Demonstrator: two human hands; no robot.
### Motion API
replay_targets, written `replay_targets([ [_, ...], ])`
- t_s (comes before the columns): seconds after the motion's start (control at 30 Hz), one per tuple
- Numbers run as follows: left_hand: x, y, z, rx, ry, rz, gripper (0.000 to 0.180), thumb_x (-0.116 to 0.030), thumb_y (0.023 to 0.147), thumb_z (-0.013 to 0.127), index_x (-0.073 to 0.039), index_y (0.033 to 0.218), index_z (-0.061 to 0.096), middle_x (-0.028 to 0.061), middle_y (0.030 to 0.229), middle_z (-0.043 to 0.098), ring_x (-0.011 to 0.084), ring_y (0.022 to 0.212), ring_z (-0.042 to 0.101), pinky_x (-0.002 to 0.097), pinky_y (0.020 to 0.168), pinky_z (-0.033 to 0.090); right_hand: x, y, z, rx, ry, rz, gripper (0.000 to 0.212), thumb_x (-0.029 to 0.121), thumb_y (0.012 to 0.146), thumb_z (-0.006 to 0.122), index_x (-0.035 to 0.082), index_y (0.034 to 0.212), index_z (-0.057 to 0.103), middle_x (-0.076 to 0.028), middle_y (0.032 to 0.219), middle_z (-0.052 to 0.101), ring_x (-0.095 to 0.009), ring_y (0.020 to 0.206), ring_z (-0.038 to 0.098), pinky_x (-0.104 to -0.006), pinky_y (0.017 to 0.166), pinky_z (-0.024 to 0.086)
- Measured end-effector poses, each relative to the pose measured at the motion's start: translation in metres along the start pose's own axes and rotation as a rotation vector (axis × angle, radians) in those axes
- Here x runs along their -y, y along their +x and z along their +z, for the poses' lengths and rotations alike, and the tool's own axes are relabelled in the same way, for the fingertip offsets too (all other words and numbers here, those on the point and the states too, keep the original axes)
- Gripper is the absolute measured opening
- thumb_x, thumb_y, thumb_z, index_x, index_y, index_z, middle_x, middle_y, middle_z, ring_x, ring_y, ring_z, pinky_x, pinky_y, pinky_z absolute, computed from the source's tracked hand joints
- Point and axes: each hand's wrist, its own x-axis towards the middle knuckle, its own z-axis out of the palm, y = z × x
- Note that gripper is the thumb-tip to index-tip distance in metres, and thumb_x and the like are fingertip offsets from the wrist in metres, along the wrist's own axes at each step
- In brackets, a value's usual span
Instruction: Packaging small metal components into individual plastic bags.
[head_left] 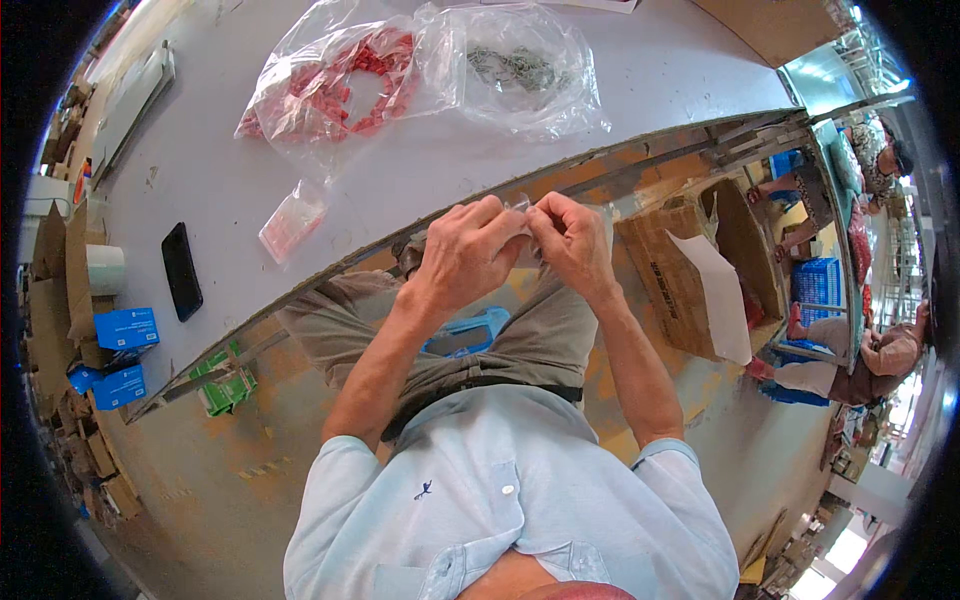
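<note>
In front of me, just past the table's near edge, my left hand (468,248) and my right hand (574,240) are drawn close together. Both have their fingers pinched on a small clear plastic bag (519,203), mostly covered by the fingers; its contents cannot be made out. On the table beyond lies a large clear bag of red pieces (385,95). Touching it on the right is another clear bag with thin green pieces (515,70). A small clear packet with a pinkish tint (293,220) rests left of my left hand.
A black phone (182,272) lies on the white table (225,170), near blue boxes (127,329) and a white roll (106,270). An open cardboard box (680,280) stands right of my knees. Blue scissor-like handles or a pouch (468,333) rest on my lap. People sit at the right.
</note>
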Motion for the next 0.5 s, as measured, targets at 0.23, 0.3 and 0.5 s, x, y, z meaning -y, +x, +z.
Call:
replay_targets([
  [0.23, 0.011, -0.011, 0.000, 0.092, 0.099, -0.049, 0.012, -0.007, 0.082, 0.074, -0.006, 0.089, 0.064, 0.0089, 0.078, 0.059, 0.0302, 0.073, 0.064, 0.0425, 0.065, 0.053, 0.002, 0.004, 0.009, -0.026, -0.034, -0.008, 0.024, 0.018, 0.097, 0.064, -0.001, 0.082, 0.063, -0.005, 0.060, 0.055, -0.009, 0.057, 0.049, -0.0313, 0.052, 0.042],
  [0.3, 0.014, -0.014, -0.005, 0.127, 0.085, -0.050, 0.013, -0.006, 0.082, 0.075, -0.006, 0.090, 0.064, 0.0095, 0.079, 0.060, 0.0306, 0.074, 0.065, 0.0429, 0.065, 0.054, 0.003, 0.008, 0.009, -0.017, -0.042, -0.005, 0.025, 0.019, 0.097, 0.064, -0.001, 0.083, 0.064, -0.005, 0.060, 0.055, -0.009, 0.057, 0.049, -0.0310, 0.052, 0.042],
  [0.5, 0.037, -0.013, -0.029, 0.016, 0.049, -0.053, 0.021, 0.002, 0.080, 0.073, -0.003, 0.099, 0.066, 0.0117, 0.085, 0.066, 0.0323, 0.078, 0.067, 0.0408, 0.067, 0.055, 0.005, 0.062, -0.011, 0.012, 0.031, -0.092, 0.018, 0.015, 0.097, 0.068, 0.000, 0.102, 0.073, -0.006, 0.076, 0.068, -0.010, 0.070, 0.060, -0.0278, 0.064, 0.050],
])
